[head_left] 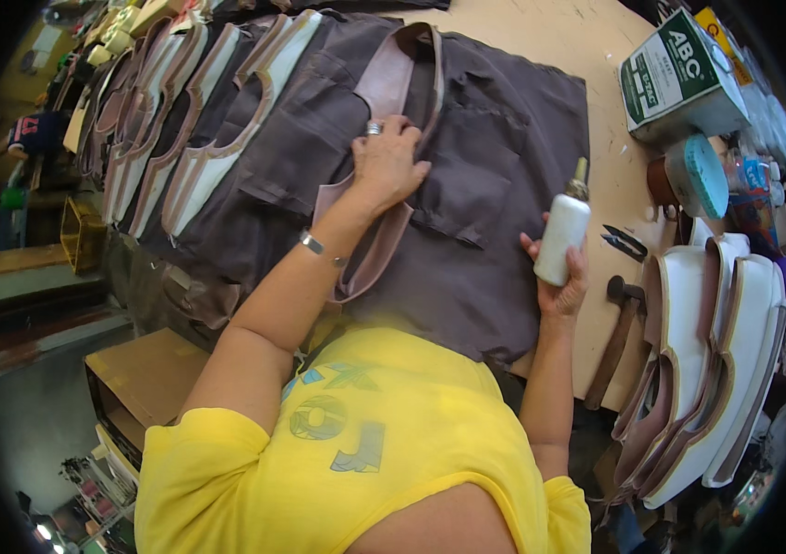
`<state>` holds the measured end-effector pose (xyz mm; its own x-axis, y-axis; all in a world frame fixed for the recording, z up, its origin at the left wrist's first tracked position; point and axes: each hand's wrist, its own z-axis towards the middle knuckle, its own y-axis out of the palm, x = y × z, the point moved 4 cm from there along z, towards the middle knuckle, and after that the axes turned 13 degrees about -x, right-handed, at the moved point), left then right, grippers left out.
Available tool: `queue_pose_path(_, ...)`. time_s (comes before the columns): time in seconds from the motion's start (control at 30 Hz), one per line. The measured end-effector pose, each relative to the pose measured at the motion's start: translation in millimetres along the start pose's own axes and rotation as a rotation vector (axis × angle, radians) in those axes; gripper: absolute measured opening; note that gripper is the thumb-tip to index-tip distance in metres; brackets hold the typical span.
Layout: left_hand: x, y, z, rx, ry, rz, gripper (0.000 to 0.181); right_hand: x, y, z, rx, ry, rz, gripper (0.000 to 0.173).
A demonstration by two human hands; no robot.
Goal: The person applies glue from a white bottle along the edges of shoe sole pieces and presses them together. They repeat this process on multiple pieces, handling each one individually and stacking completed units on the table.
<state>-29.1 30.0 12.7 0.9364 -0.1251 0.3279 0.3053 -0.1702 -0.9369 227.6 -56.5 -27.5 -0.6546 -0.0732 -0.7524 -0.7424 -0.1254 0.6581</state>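
My left hand (387, 163), with a ring and a metal bracelet, is on a pinkish-brown shoe upper (385, 82). Its bent fingers hold the middle of the piece, and the palm and wrist hide part of it. The upper lies lengthwise as an open loop on a dark brown cloth (462, 277). In my right hand (566, 277) is a white squeeze bottle (563, 239) with a narrow yellowish nozzle pointing up. The bottle is held upright over the cloth's right side, apart from the upper.
Several white-lined shoe uppers (216, 166) lie in a row at left. More white uppers (694, 311) are stacked at right, beside a hammer (618, 339) and thread snips (625, 242). A metal can (684, 83) and a turquoise-lidded container (705, 176) stand on the table (601, 131).
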Motion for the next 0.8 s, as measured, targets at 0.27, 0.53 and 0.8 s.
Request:
queue_pose_path(0.27,27,-22,12,-0.121,0.398,-0.557,0.034,-46,-66,-3,0.185,-0.178,-0.191,0.053)
queue_pose_path(0.53,65,-125,1,-0.659,0.786,-0.451,0.053,-81,-84,52,0.272,-0.226,-0.42,0.051)
queue_pose_path(0.8,83,-78,18,-0.937,0.806,-0.208,0.047,-119,-35,24,0.298,-0.163,-0.206,0.048)
